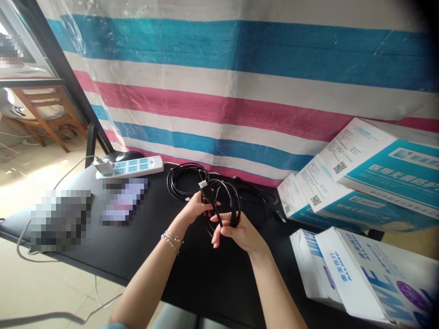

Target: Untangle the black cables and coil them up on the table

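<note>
A looped black cable [234, 194] is held up between my two hands over the black table. Its plug [205, 186], with a light metal tip like an HDMI connector, points up and away from me. My left hand [197, 208], with bracelets at the wrist, has its fingers closed around the cable just behind the plug. My right hand [242, 230] grips the coil from the right, thumb and fingers around the strands. Behind my left hand a second coiled black cable [178, 183] lies on the table. More black cable [264, 196] lies to the right, behind my right hand.
A white power strip [147, 167] with a plugged-in adapter [102, 165] sits at the back left, near a black mouse [129, 155]. Blurred items lie in front of it. Teal-and-white boxes [343, 183] and white boxes [373, 274] stack on the right. A striped sheet [222, 91] hangs behind.
</note>
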Demonstrator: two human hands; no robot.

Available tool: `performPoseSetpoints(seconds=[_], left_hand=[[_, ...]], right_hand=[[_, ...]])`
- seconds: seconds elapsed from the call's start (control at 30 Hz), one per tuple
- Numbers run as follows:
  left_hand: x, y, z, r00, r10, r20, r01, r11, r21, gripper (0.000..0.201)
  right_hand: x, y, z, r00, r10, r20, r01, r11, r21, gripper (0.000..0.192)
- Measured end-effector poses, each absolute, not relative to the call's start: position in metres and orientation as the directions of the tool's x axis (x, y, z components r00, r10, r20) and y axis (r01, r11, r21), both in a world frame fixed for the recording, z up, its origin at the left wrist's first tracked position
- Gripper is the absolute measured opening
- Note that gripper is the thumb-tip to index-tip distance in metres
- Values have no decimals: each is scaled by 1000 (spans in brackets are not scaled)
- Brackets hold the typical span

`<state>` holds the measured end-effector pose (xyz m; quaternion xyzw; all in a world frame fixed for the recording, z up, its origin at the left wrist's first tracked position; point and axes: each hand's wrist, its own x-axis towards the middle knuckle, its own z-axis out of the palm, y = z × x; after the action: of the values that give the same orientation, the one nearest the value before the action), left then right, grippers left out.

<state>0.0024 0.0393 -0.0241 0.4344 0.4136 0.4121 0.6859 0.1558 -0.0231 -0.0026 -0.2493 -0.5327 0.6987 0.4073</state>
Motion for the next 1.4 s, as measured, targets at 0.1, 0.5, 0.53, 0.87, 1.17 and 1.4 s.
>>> performPoseSetpoints(seconds=[0.1, 0.5, 0.53, 0.87, 1.17, 1.4], left_hand=[[3, 40, -27, 308, 932, -192, -216, 265, 940, 52], [9, 43, -43, 335, 935, -118, -207, 195, 959, 45], [9, 43, -45, 337, 935, -110, -215, 190, 958, 44], [10, 38, -28, 279, 947, -160, -181, 216, 959, 40], [12, 39, -34, 309, 931, -197, -135, 247, 959, 43], [12, 38, -32, 339, 916, -213, -70, 250, 966, 40]], right_hand=[[156, -23, -3, -538, 837, 101, -297, -76, -952, 35], [151, -26, -1, -622, 778, 91, -255, -91, -963, 26], [150, -27, 0, -627, 773, 92, -251, -89, -964, 25], [154, -27, 2, -570, 815, 105, -298, -86, -951, 22], [156, -25, 1, -582, 804, 119, -329, -100, -939, 31], [155, -23, 1, -492, 859, 138, -420, -95, -902, 36]])
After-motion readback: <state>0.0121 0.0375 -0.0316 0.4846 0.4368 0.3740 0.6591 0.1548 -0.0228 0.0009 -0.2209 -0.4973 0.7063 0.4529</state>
